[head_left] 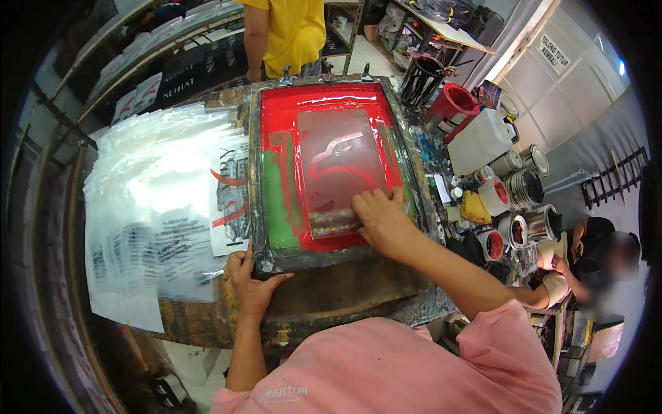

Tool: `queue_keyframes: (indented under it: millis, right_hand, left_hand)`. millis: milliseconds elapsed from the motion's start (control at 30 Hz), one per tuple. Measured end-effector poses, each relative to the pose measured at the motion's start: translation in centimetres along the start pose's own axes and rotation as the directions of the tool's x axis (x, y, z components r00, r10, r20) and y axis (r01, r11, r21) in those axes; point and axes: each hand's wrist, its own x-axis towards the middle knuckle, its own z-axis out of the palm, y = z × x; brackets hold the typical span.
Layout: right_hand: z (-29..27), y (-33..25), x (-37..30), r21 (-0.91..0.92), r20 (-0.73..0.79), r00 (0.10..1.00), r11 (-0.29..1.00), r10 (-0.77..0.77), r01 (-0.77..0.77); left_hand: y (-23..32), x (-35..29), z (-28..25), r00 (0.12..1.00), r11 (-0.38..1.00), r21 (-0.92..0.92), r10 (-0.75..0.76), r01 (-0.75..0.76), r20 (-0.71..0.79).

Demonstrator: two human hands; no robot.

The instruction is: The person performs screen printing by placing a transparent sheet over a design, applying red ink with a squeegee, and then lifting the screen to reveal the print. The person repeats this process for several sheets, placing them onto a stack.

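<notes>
A screen-printing frame (324,258) lies on the stained work table in front of me. Glossy red ink (276,103) is thick along its far end and down its sides, around a dull reddish mesh panel (331,159) with a curved figure. My right hand (383,221) grips a squeegee (332,224) low on the mesh, near the frame's front edge; the fingers partly cover its right end. At the front left corner, my left hand (249,281) clasps the frame, its thumb lying along the front edge. Green patches (279,200) show at the mesh sides.
Overlapping clear printed plastic sheets (148,186) spread left of the frame. Metal clamps (325,69) stand at its far edge. Along the right are a red bucket (455,107), a white jerrycan (479,141) and several ink tubs. A person in yellow (295,34) stands beyond; another person (600,265) sits right.
</notes>
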Motion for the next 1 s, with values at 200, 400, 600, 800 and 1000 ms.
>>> queue_keyframes:
  millis: [200, 400, 600, 800, 1000]
  right_hand:
    - [3.2, 1.7, 2.7, -0.065, -0.058, 0.998, 0.998, 0.012, -0.016]
    - [5.1, 8.9, 14.5, -0.104, -0.144, 0.990, 0.994, 0.009, -0.024]
    - [6.1, 14.0, 22.4, -0.155, -0.135, 0.991, 0.988, -0.008, -0.013]
    - [0.5, 13.7, 22.8, -0.012, 0.072, 0.997, 0.999, 0.031, -0.030]
    - [-1.9, 7.3, 9.1, 0.056, 0.032, 0.997, 0.997, -0.064, 0.062]
  left_hand:
    - [-0.2, 0.1, -0.3, 0.996, 0.999, 0.017, -0.053, 0.052, 0.072]
    - [0.1, 0.0, -0.8, 0.991, 0.995, -0.018, -0.094, 0.096, 0.091]
    - [0.5, 0.2, -1.1, 0.992, 0.994, -0.021, -0.109, 0.111, 0.055]
    - [1.1, 0.0, -1.3, 0.998, 0.998, -0.002, -0.059, 0.059, 0.017]
    - [0.0, -0.4, -0.4, 0.999, 0.997, -0.063, -0.050, 0.050, -0.006]
